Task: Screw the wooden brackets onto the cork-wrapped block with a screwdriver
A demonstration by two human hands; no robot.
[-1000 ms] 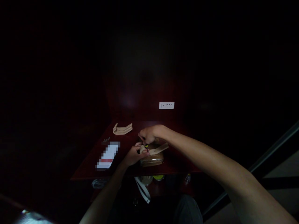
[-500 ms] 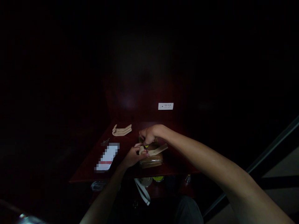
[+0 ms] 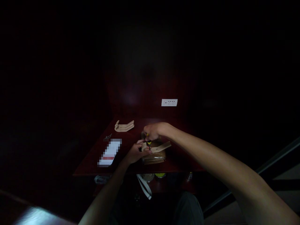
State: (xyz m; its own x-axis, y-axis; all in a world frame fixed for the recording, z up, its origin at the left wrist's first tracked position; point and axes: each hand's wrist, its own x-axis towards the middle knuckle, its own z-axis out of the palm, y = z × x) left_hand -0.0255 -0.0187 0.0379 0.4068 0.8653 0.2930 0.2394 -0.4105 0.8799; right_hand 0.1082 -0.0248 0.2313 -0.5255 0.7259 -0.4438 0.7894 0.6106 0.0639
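Note:
My right hand (image 3: 153, 131) is shut around a screwdriver (image 3: 149, 143) with a yellow and black handle, its tip hidden among my fingers. My left hand (image 3: 135, 153) grips the rounded end of a curved beige wooden piece (image 3: 159, 147). That piece rests on a brown taped package (image 3: 153, 158). Two or more similar curved wooden pieces (image 3: 124, 126) lie stacked farther back, beyond reach of both hands. The dim light hides the fine detail around the screwdriver tip.
The dark red wooden table (image 3: 89, 159) holds a pixelated white sheet (image 3: 109, 153) and a small metal item (image 3: 107, 137) left of my hands. A white wall socket panel (image 3: 169, 102) sits behind. A white strap (image 3: 144, 186) and other items lie below the table edge.
The whole view has shifted slightly upward as my head moved. My right hand and the screwdriver sit a little higher and to the right, and my left hand keeps its hold.

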